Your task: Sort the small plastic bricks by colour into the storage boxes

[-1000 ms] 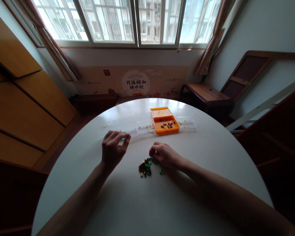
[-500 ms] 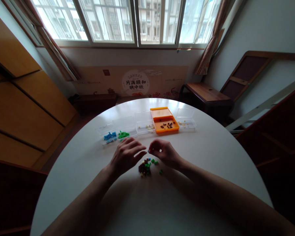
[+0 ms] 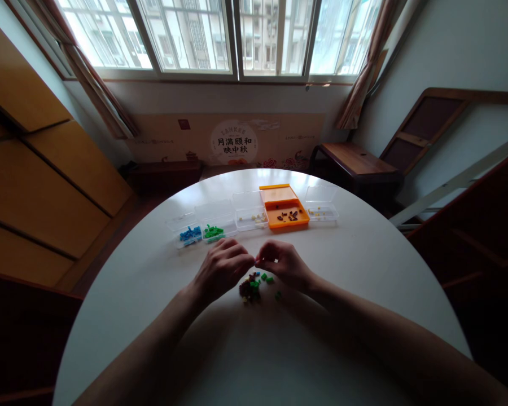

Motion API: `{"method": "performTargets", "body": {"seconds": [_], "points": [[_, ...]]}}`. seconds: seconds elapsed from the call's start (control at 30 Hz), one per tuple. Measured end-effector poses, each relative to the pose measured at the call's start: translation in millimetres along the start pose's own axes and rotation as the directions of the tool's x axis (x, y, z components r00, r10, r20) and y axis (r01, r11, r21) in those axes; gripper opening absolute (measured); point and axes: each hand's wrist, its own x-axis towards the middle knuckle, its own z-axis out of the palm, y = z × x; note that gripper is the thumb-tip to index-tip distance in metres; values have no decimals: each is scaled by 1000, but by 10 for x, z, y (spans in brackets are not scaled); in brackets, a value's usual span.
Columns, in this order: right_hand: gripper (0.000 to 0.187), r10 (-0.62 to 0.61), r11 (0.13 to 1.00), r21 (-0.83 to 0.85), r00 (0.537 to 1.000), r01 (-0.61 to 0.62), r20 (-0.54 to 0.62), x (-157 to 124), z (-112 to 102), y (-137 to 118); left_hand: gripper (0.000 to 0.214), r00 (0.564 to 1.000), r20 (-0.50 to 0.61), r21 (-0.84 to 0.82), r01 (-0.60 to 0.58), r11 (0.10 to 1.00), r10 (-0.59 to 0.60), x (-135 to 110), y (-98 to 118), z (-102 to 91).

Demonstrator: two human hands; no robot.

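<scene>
My left hand [image 3: 225,264] and my right hand [image 3: 284,263] meet fingertip to fingertip above the table, each closed in a pinch. Between them is a tiny blue toy brick, now almost wholly covered by the fingers. Just below lies a heap of small mixed bricks [image 3: 249,288], brown, green and pale yellow. Loose green bricks [image 3: 266,278] lie at its right side. Beyond my left hand stand a clear box of blue bricks [image 3: 190,235] and another with green bricks [image 3: 214,232].
On the round white table [image 3: 347,316], a clear box [image 3: 251,221] holds pale pieces. To its right are an open orange box [image 3: 288,224] with dark brown bricks and a clear box [image 3: 322,214] with yellowish pieces. A wooden chair [image 3: 359,158] stands behind the table.
My left fingers have closed and moved slightly right, so their tips now meet those of my right hand at the blue brick. My right hand has hardly moved.
</scene>
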Motion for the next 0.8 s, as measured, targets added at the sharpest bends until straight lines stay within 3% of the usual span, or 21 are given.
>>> {"method": "performTargets", "body": {"seconds": [0.13,0.27,0.33,0.4,0.47,0.53,0.67,0.8], "points": [[10,5,1000,-24,1000,-5,25,-14,10,-38,9,999,-18,12,31,999,-31,-9,-31,-27],[19,-57,980,-190,997,67,61,-15,29,-24,5,962,-223,97,186,978,-161,-106,-250,-169],[21,-91,961,-256,993,108,79,-23,24,3,7,898,-370,175,319,931,-238,-190,-414,-258],[21,-87,950,-293,993,109,86,-39,7,26,11,800,-501,234,491,839,-329,-281,-568,-329],[20,-68,943,-321,994,91,83,-55,-14,37,17,729,-548,257,614,746,-411,-359,-682,-370],[20,-55,938,-338,995,79,80,-64,-32,35,21,692,-553,271,675,686,-463,-408,-742,-385],[18,-54,932,-354,996,77,73,-61,-49,17,26,674,-553,267,701,662,-490,-414,-741,-379],[21,-38,921,-383,996,68,85,-55,-58,3,26,701,-542,266,666,697,-463,-356,-677,-368]]}}
